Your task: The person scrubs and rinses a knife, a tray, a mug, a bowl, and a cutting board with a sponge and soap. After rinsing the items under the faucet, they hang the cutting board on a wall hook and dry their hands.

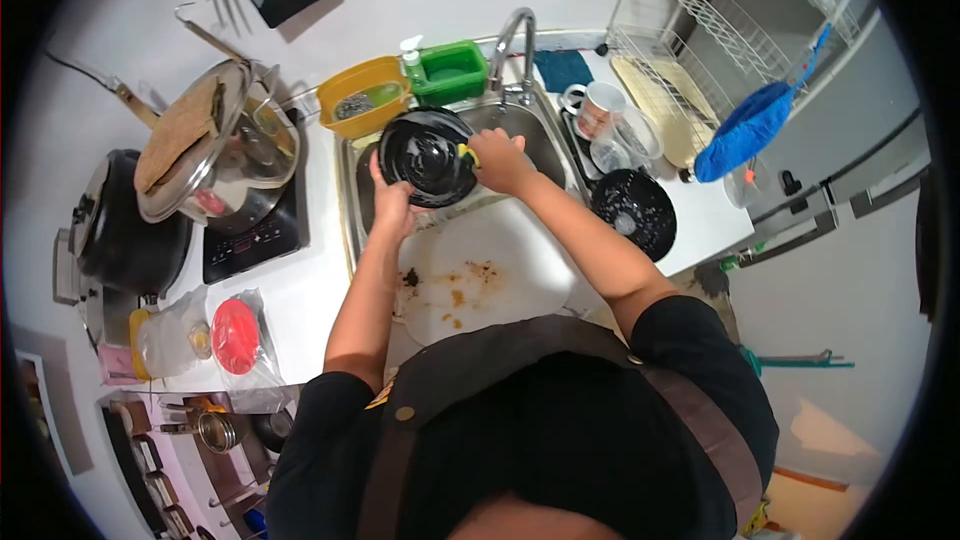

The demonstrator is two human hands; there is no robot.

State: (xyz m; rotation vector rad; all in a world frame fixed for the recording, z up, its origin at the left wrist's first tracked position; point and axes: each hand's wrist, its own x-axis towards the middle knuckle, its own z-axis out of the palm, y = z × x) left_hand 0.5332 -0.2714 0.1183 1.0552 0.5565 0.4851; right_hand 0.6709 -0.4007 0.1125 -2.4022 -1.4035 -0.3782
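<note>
A black bowl (428,157), its inside streaked with whitish suds, is tilted over the steel sink (545,147). My left hand (393,202) grips its lower left rim, thumb on the near side. At the bowl's right side, my right hand (502,161) is closed around a yellow sponge (466,153), most of which the fingers cover. The sponge touches the bowl. Between my body and the sink lies a white board or tray (530,260) with brown food scraps on it. The faucet (518,50) stands behind the sink.
Behind the sink sit a yellow basin (360,90) and a green container (447,72). On the right are a wet black bowl (633,214), cups (602,105) and a wire rack (710,30). A lidded pot (240,165) stands on the induction cooker (250,252) at left.
</note>
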